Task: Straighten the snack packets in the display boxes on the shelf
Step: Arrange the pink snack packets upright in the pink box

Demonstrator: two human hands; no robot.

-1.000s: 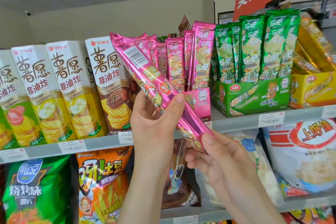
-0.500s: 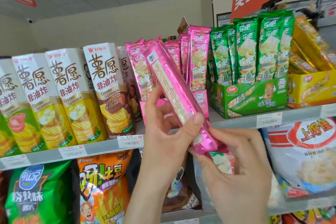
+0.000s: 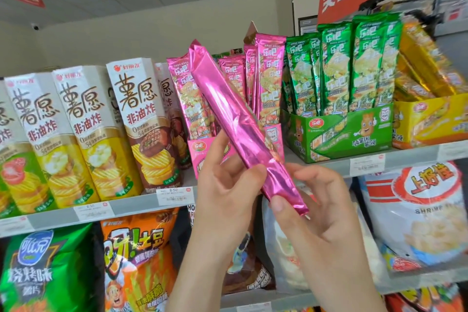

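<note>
We see the pink packet (image 3: 240, 124) slanting mid-frame (plain side out), btwn both hands, in front of the pink display box (image 3: 202, 149). Left hand (image 3: 225, 195) pinches its middle w/ thumb; right hand (image 3: 319, 213) grips its lower end.

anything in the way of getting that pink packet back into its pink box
Nothing visible. The left hand and right hand hold the pink packet tilted just in front of the pink display box; only the box's upright packets stand inside.

On the shelf (image 3: 141, 204), cartons (image 3: 141, 121) stand left of a display box (image 3: 200, 151), the held packet (image 3: 238, 129) before it.
</note>
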